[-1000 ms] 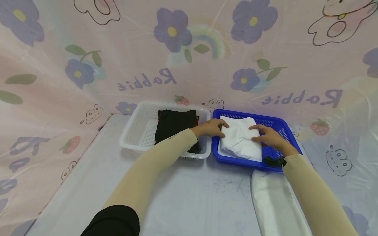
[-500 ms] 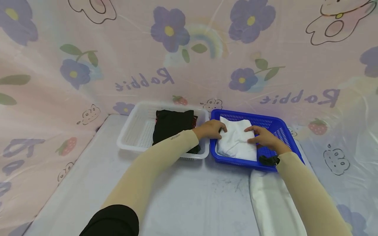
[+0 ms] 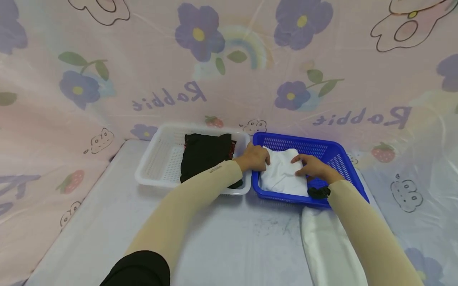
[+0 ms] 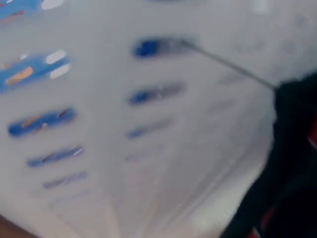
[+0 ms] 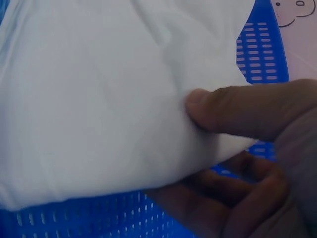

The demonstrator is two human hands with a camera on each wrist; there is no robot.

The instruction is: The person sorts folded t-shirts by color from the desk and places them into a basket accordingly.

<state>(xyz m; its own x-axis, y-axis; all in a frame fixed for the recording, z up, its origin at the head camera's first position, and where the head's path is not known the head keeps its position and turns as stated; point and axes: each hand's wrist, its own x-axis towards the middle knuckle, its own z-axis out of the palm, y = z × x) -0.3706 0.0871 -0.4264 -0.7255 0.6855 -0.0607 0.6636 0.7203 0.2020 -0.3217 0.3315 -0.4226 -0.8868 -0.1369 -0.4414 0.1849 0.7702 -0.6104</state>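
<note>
In the head view a folded white cloth garment (image 3: 282,174) lies in the blue basket (image 3: 286,197) on the right. My left hand (image 3: 255,157) reaches over the basket's left rim and holds the garment's left edge with curled fingers; its fingertips are partly hidden. At the right edge my right hand (image 3: 315,167) grips the garment. The right wrist view shows the thumb (image 5: 233,111) pressing on top of the white fabric and the other fingers bent beneath its edge. My left hand's grip is out of frame in the left wrist view.
Left of the blue basket stands a white basket (image 3: 143,174) holding a folded black garment (image 3: 205,155) with some red-patterned cloth at its edge. A long white cloth (image 3: 329,246) lies at the table's (image 3: 222,242) right side. A printed curtain (image 3: 143,59) hangs behind.
The far edge of the white garment has come nearer and lower in the blue basket. My left fingers have curled more at its edge, and the right hand has shifted left. The head view has shifted slightly.
</note>
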